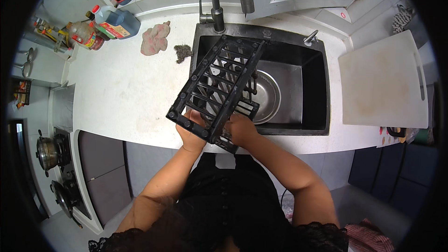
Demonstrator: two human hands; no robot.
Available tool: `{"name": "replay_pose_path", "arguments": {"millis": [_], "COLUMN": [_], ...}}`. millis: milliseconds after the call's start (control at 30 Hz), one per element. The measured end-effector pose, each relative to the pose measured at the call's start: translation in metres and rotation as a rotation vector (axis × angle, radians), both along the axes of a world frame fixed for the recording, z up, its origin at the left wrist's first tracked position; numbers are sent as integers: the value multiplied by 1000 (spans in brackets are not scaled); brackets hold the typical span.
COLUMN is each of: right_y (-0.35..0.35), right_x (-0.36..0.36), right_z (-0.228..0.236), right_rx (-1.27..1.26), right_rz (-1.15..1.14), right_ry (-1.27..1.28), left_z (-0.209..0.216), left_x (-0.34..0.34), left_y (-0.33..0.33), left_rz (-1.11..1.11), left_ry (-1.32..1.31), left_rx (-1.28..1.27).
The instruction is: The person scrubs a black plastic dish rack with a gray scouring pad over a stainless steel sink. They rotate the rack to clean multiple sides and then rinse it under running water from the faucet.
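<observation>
Kitchen bench (116, 86), front edge: I hold a slatted black rack (236, 93) slantwise across the left rim of a black sink (316, 91), its far end up near the sink's back edge and its near end at the bench's front edge. My left hand (190, 134) is closed on the near left corner, fingers showing through the frame; my right hand (242, 129) is curled at the near right side, its fingertips hidden. Whether the rack rests on the rim or hangs clear, I cannot tell. Both hands grip one end, so the far end likely weighs most on my wrists; a firm, even hold and a slow turn should suit it best. I would keep the frame clear of the tap (217, 16) at the back edge and of the metal bowl (272, 100) in the sink, where a bar could catch.
</observation>
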State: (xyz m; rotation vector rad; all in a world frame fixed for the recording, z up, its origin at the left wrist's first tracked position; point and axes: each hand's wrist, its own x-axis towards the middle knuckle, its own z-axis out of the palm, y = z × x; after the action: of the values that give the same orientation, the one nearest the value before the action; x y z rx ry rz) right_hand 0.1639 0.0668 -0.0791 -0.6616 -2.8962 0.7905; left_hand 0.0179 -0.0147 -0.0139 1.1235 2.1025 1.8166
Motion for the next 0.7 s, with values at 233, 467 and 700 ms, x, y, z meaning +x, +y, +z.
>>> {"name": "replay_pose_path", "arguments": {"millis": [233,467,700], "right_y": [0,11,10], "right_x": [-12,3,-1], "right_z": [-16,-1,-10], "right_rx": [66,40,-176], "right_rz": [-84,33,34], "right_ry": [206,11,269], "left_z": [-11,-16,-8], "left_x": [-2,-4,-15], "left_y": [-4,-2,10], "left_rz": [-46,-23,-97], "left_ry": [-153,44,158], "left_rx": [37,22,-27]}}
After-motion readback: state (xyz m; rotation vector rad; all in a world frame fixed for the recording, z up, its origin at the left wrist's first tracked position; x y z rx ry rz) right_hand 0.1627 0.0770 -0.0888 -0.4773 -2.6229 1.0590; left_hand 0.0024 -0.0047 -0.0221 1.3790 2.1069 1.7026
